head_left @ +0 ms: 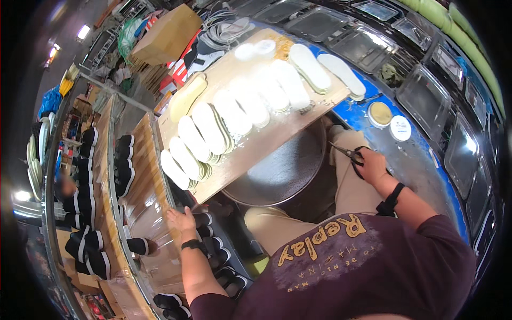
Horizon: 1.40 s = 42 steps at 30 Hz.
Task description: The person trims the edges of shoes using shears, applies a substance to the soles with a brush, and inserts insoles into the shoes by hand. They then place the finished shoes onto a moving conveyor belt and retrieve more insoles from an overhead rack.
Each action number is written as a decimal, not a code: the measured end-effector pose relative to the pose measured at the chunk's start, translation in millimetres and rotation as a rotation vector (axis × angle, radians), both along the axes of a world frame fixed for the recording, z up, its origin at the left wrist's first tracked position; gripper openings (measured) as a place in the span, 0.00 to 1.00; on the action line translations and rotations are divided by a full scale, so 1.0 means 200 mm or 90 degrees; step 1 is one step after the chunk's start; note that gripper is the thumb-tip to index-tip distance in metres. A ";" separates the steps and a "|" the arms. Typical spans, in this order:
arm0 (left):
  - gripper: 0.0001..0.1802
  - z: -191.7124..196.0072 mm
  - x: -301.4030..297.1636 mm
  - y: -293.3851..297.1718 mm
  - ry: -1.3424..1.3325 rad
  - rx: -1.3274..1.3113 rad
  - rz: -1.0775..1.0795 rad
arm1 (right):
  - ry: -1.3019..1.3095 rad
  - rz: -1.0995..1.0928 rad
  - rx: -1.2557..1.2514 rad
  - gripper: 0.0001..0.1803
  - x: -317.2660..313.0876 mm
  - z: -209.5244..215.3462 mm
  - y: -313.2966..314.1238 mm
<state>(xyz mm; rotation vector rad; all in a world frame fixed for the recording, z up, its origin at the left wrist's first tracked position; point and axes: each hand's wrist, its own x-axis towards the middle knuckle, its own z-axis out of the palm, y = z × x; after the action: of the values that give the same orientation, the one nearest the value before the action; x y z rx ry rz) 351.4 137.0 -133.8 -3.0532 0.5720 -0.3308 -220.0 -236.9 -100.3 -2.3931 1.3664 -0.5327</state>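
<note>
My right hand (371,164) is closed round the handles of black scissors (345,151), their blades pointing left above my right thigh. At the left my left hand (182,220) holds nothing; its fingers are apart, beside a cardboard-topped shelf (152,200). I cannot tell whether it touches the shelf. Stacks of white insoles (207,127) lie in rows on a wooden board (256,162) in front of me. A single cream insole (188,97) lies behind them. Glare washes out the middle stacks.
Below the board stands a round metal basin (288,168). On the blue worktop (394,152) at right sit two round tubs (380,114). Black shoes with white soles (124,165) fill the left racks; more shoes (216,248) stand near my left forearm. A cardboard box (165,34) stands behind.
</note>
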 end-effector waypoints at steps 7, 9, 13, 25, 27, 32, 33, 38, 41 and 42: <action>0.12 0.02 -0.88 -0.98 0.258 -0.388 -0.345 | -0.053 -0.026 0.106 0.13 -0.23 -0.02 -0.04; 0.10 0.06 -1.09 -1.26 0.288 -0.408 -0.476 | -0.089 -0.060 0.137 0.14 -0.34 -0.03 -0.08; 0.11 0.12 -1.35 -1.75 0.330 -0.377 -0.651 | -0.041 -0.072 0.072 0.15 -0.61 -0.08 -0.11; 0.16 0.05 -1.47 -2.30 0.412 -0.303 -0.657 | 0.072 -0.134 0.172 0.15 -0.81 -0.17 0.06; 0.17 0.02 -1.46 -2.24 0.474 -0.295 -0.626 | 0.084 -0.133 0.184 0.15 -0.81 -0.18 0.04; 0.16 -0.14 -1.46 -1.88 0.162 -0.287 -0.842 | 0.138 -0.178 0.134 0.16 -0.88 -0.19 -0.05; 0.14 -0.14 -1.48 -1.79 0.245 -0.278 -0.815 | 0.122 -0.186 0.135 0.16 -0.92 -0.19 -0.06; 0.11 -0.14 -1.48 -1.26 0.389 -0.210 -0.742 | 0.286 -0.261 0.247 0.20 -1.27 -0.18 0.00; 0.14 -0.28 -1.39 -0.93 0.360 -0.137 -0.630 | 0.274 -0.299 0.231 0.20 -1.49 -0.24 0.07; 0.16 -0.34 -1.36 -0.86 0.353 -0.103 -0.597 | 0.261 -0.307 0.216 0.19 -1.54 -0.24 0.07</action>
<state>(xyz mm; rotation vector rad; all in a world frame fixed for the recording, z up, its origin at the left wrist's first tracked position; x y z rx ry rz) 79.3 -34.6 -201.9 -2.7416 2.0601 0.5257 -527.3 -223.1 -147.3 -1.9584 2.0415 0.0964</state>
